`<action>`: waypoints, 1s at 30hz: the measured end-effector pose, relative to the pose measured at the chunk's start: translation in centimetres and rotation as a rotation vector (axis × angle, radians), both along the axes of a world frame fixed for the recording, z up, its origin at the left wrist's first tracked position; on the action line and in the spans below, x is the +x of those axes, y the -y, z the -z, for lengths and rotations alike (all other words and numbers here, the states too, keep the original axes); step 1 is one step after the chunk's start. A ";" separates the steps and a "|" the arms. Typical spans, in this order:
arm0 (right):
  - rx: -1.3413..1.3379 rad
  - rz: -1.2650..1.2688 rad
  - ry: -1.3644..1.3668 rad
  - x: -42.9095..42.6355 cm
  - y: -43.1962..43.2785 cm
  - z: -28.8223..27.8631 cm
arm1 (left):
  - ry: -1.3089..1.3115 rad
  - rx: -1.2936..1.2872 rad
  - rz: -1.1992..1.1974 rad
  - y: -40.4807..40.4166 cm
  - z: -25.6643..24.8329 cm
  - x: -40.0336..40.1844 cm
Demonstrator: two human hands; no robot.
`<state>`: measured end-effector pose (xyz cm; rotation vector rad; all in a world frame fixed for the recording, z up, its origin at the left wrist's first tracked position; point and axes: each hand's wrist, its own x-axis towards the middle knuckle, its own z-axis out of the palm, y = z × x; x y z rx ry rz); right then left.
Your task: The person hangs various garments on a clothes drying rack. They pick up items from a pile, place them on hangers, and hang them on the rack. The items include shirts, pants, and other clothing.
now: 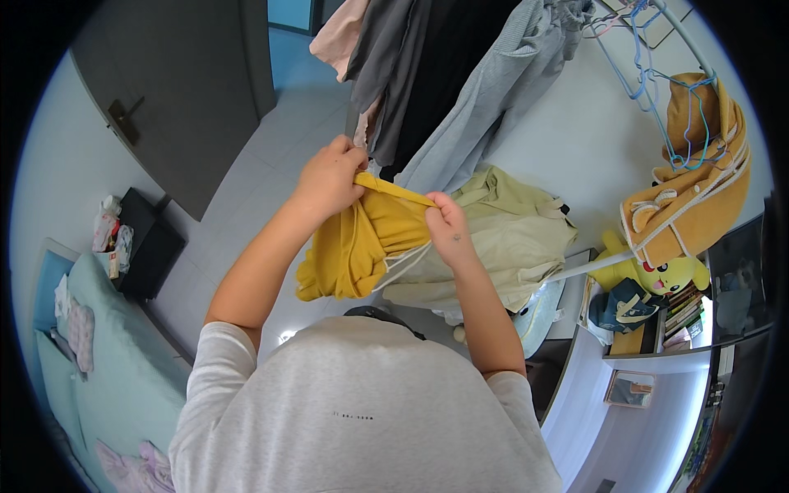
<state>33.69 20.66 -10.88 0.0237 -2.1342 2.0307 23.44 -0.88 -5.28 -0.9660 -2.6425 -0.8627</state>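
A yellow cloth garment (pixel 351 246) hangs in front of my body, stretched by its upper edge between both fists. My left hand (pixel 333 175) grips one end of that edge, and my right hand (pixel 447 225) pinches the other end. White drawstrings (pixel 404 262) dangle from the garment close to my right wrist. Its lower part is bunched, so its full shape is hidden. Just behind my right hand hangs a pale green garment (pixel 505 231). Grey trousers (pixel 493 105), a black garment (pixel 447 74) and a dark grey one (pixel 385 68) hang beyond my hands.
Plastic hangers (pixel 641 68) and a tan garment with white cord trim (pixel 696 185) occupy the rack's right end. Beneath them sits a yellow plush toy (pixel 659 274) beside desk shelves (pixel 656 354). At left are a bed (pixel 123 363), a black nightstand (pixel 148 246) and a dark door (pixel 166 80).
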 end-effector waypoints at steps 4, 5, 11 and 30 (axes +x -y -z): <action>-0.004 -0.004 0.070 0.7 -0.4 -1.0 | 0.501 0.264 0.206 -0.3 -0.4 0.5; 0.041 -0.035 0.106 1.1 -0.3 -1.1 | 0.660 0.363 0.308 -0.2 -0.1 0.4; 0.931 0.298 -0.681 5.1 -0.9 -14.7 | 0.663 0.526 0.395 -0.7 1.1 1.9; 0.270 0.686 -0.127 -11.2 -13.1 -37.6 | 0.578 0.351 0.314 -4.1 0.3 5.4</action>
